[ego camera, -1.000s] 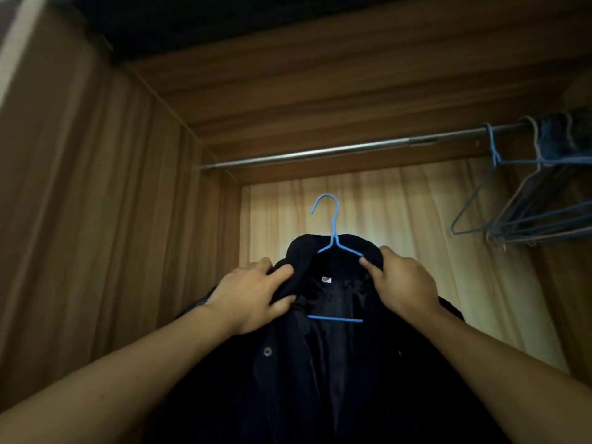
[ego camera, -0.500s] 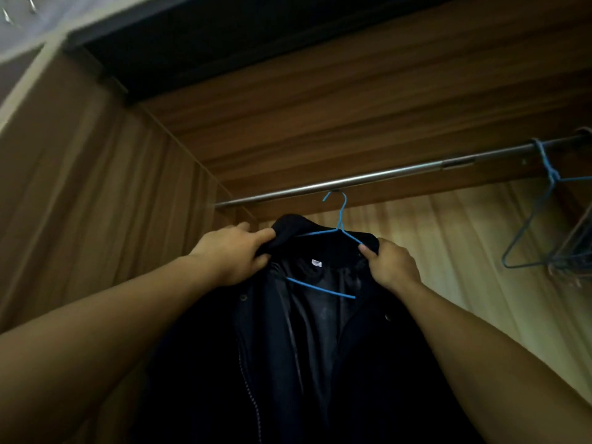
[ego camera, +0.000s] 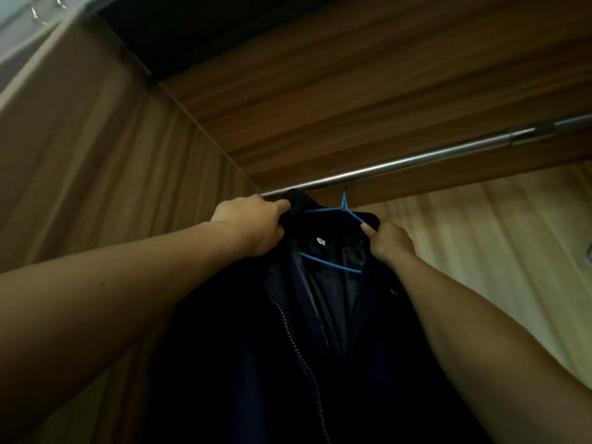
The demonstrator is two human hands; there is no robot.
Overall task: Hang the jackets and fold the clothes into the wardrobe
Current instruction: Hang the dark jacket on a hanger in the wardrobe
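A dark navy jacket (ego camera: 288, 347) hangs open-fronted on a blue wire hanger (ego camera: 331, 266). My left hand (ego camera: 253, 224) grips the jacket's left shoulder at the collar. My right hand (ego camera: 389, 241) grips the right shoulder, thumb on the hanger's arm. The hanger's hook reaches up to the metal rail (ego camera: 416, 161) near the rail's left end; the hook's top is hidden behind the rail, so I cannot tell if it rests on it.
The wardrobe's left wooden wall (ego camera: 96, 187) stands close beside the jacket. A wooden top panel (ego camera: 352, 91) sits just above the rail. The pale back wall (ego camera: 480, 235) shows to the right. A bit of another hanger (ego camera: 588, 251) peeks in at the right edge.
Both hands have lifted the jacket and hanger from well below the rail up to it. The view has tilted up and left, so the empty hangers on the right have left the view.
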